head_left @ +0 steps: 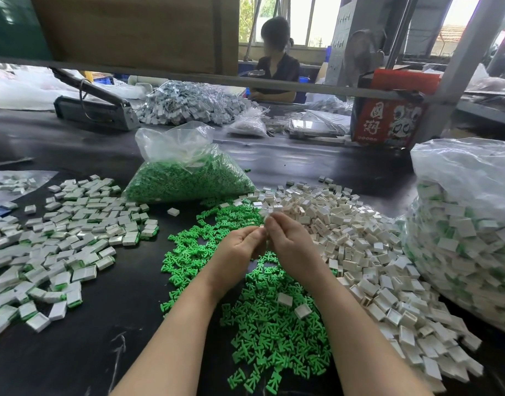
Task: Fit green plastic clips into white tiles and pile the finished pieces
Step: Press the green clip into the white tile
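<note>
Hands meeting above loose green clips on the dark surface: left hand and right hand with fingertips pinched together on a small piece, hidden by fingers, its heading and long axis impossible to tell. Finished pieces piled left, empty white tiles right. Risk: clip misaligned, jamming or slipping into the heap.

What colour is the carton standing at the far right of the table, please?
Red carton with white lettering and figures, in the head view.
</note>
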`<state>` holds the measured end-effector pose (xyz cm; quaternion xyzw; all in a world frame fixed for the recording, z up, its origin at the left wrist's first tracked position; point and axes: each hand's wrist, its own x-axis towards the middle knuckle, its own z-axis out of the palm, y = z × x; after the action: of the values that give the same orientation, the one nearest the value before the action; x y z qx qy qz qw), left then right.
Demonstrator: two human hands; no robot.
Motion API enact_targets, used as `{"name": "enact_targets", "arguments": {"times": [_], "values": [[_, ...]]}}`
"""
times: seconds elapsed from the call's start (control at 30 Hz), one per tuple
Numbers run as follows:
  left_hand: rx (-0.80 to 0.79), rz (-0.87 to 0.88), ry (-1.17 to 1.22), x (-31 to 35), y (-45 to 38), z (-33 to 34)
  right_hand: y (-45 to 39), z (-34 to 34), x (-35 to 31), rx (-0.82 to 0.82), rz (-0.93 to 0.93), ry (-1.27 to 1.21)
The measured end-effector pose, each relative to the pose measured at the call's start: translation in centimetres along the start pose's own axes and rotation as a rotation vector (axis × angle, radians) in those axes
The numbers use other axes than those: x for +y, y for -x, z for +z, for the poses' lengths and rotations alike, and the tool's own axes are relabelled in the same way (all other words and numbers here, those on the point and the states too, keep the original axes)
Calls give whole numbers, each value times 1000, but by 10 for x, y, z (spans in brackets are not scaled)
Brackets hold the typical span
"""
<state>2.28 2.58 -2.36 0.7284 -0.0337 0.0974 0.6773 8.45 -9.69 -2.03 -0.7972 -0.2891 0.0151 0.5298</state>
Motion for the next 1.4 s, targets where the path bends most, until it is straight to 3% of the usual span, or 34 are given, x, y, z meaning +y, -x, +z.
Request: {"name": "enact_targets", "arguments": {"times": [0.13,0.3,0.5,0.8,0.97,1.13,1.4], "values": [[40,-43,7,-6,-1,4,3,0,2,64,-87,211],[103,-106,63,-9,-4,4,5,6,0,-21,-147,435],[115,-124,120,-7,-6,3,7,12,-1,-32,-128,282],[179,-91,163,-8,-2,4,8,15,2,15,-170,298],[116,-83,210,-8,-4,-1,5,9,1,-15,-111,181],[89,10,102,-5,-4,-12,7,12,-3,-26,-83,77],[52,-87,11,-11,-6,-11,5,9,-4,11,23,-113]]}}
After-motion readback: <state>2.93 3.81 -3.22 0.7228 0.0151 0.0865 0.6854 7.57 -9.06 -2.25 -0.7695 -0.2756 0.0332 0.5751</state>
